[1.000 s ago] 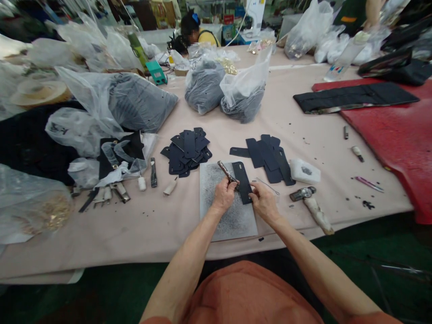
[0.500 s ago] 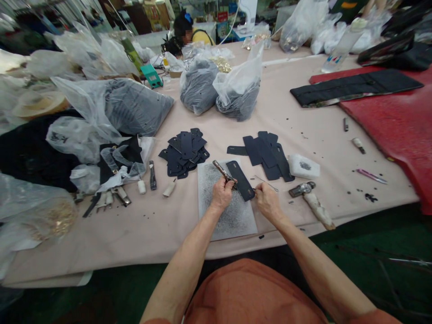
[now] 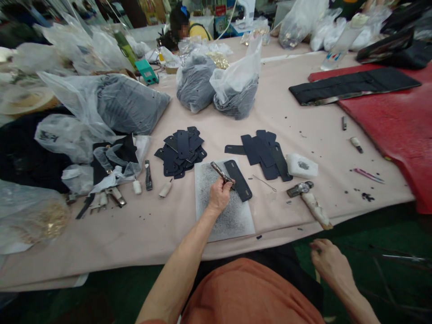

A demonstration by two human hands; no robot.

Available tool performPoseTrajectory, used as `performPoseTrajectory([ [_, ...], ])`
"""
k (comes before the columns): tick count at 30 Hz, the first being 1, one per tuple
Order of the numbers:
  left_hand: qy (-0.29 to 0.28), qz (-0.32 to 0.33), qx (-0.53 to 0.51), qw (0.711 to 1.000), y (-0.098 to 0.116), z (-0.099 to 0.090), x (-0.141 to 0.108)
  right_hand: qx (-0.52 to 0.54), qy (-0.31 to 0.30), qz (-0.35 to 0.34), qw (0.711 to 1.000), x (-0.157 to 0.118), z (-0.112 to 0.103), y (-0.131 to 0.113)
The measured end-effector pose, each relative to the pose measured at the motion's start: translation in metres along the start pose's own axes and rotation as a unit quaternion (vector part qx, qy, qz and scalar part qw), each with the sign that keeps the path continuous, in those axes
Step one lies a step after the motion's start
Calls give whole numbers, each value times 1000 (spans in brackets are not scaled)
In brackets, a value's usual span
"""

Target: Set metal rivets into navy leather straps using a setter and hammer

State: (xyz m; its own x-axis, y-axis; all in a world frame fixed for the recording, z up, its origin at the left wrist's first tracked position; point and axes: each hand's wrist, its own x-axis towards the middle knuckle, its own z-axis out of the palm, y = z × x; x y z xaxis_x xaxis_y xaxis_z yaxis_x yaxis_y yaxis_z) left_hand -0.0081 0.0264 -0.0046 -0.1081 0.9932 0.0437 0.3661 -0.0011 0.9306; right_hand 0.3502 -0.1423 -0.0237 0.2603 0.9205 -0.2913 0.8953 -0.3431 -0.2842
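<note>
My left hand (image 3: 220, 195) is closed around a metal hand punch (image 3: 221, 172), held slantwise over the board. Just right of it, a dark strip piece (image 3: 238, 181) with rounded corners and a slot near each end lies on a speckled white board (image 3: 225, 227). My right hand (image 3: 330, 263) is beyond the table's front edge at lower right, fingers loosely bent and apart, with nothing visible in them. A hammer (image 3: 312, 204) with a wrapped handle lies on the table above that hand. A thin wire tool (image 3: 265, 183) rests right of the strip.
Dark pieces lie in a left pile (image 3: 182, 150) and a right pile (image 3: 265, 153). A white block (image 3: 302, 165) sits by the hammer. Wrapped-handle tools (image 3: 104, 198) lie at left. Filled plastic bags (image 3: 130, 103) stand behind. A person (image 3: 180, 27) sits across the table.
My right hand has left the strip's lower end and moved right and down, past the table edge. My left hand still grips the punch in about the same place.
</note>
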Motion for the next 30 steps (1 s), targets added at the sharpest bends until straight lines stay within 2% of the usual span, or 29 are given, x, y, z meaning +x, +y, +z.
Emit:
performPoseTrajectory([
  [1,-1,0,-1,1000,1,0,0,-6,7,17,1000,-1,-2,-4],
  [3,-2,-3,-6,1000,2,0,-1,16,44,34,998,5,-9,-27],
  [6,1,-9,-18,1000,3,-1,-2,98,80,-10,992,31,-19,-89],
  [10,1,-7,-28,1000,4,-2,-4,247,10,-97,964,78,-16,-179],
  [13,1,-7,-23,1000,5,-4,-5,336,-75,-122,931,106,0,-222],
  [16,2,-2,-23,1000,4,-4,-6,389,-155,-92,903,121,12,-236],
  [22,19,-8,-63,998,-5,-1,-6,453,-221,-35,863,124,8,-228],
  [26,40,-29,-86,995,-9,-2,-6,505,-224,-20,833,122,-1,-229],
  [30,40,-37,-82,995,-9,-3,-5,537,-206,-25,818,118,-7,-237],
])
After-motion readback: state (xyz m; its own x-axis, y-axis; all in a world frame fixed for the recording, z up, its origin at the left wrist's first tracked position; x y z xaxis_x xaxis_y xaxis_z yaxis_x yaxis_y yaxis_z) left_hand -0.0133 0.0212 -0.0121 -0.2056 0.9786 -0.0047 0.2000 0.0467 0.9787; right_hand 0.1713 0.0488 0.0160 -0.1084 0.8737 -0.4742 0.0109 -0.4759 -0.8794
